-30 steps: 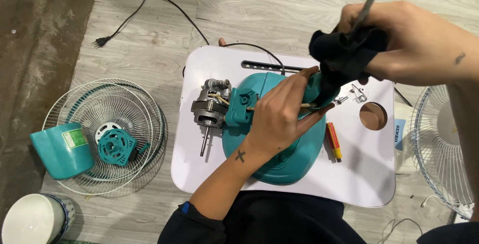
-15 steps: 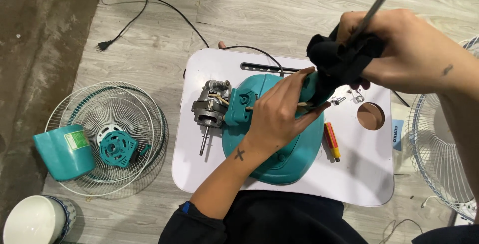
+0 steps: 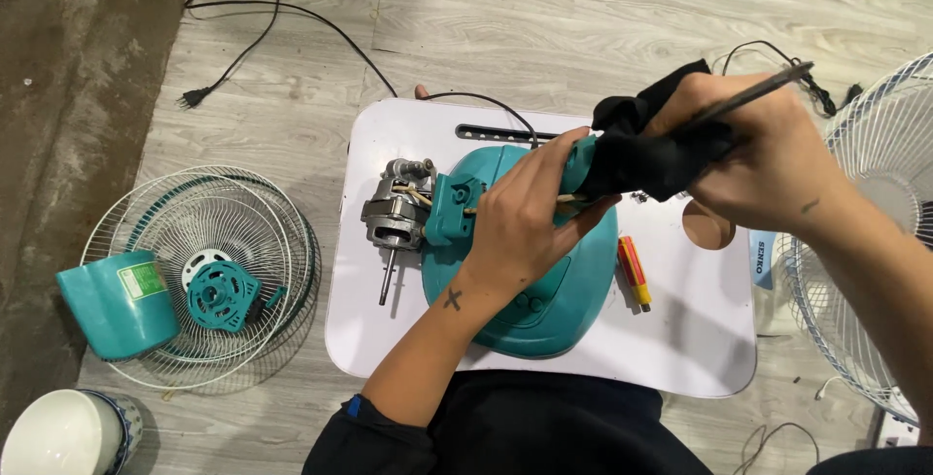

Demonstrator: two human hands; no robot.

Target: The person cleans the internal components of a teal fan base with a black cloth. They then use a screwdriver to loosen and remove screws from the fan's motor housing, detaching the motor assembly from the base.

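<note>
Teal fan body (image 3: 530, 310) lies on the white lap table (image 3: 680, 339) under my left hand (image 3: 525, 213), which grips its neck; motor (image 3: 394, 213) pointing leftward. My right hand (image 3: 768, 159), just right, closes around a black cloth (image 3: 641, 154) and thin tool (image 3: 748, 96).

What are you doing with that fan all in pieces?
A person sits at a small white table with a teal fan body lying on it, its bare metal motor sticking out at one end. The left hand holds the fan's neck steady. The right hand grips a black cloth and a thin dark tool against that neck. A red and yellow screwdriver lies beside the fan body. On the floor sit wire fan guards and a teal cover.
</note>
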